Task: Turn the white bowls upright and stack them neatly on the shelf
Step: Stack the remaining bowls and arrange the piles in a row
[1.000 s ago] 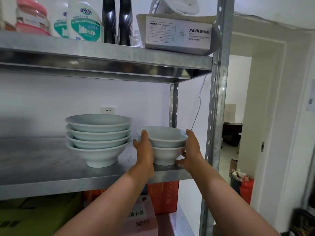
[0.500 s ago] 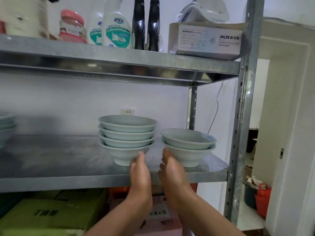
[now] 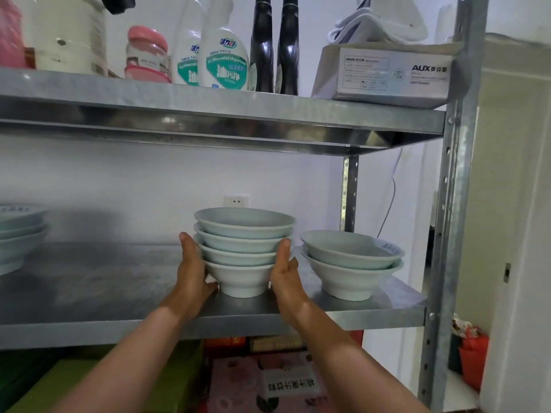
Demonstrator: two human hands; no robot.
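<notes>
We enter one grey galvanised metal shelf board (image 3: 89, 293), flat, fixed to perforated steel uprights (image 3: 450, 204). Between our left hand (image 3: 190, 272) and right hand (image 3: 286, 277): a stack of four pale white ceramic bowls (image 3: 243, 234), upright, its foot on the metal, held at both sides. Just to the outer side of the right hand: a stack of two like bowls (image 3: 351, 263), upright, apart from the first. Well out past the left hand, at the edge of view: a third bowl stack (image 3: 18, 236), partly cut off.
</notes>
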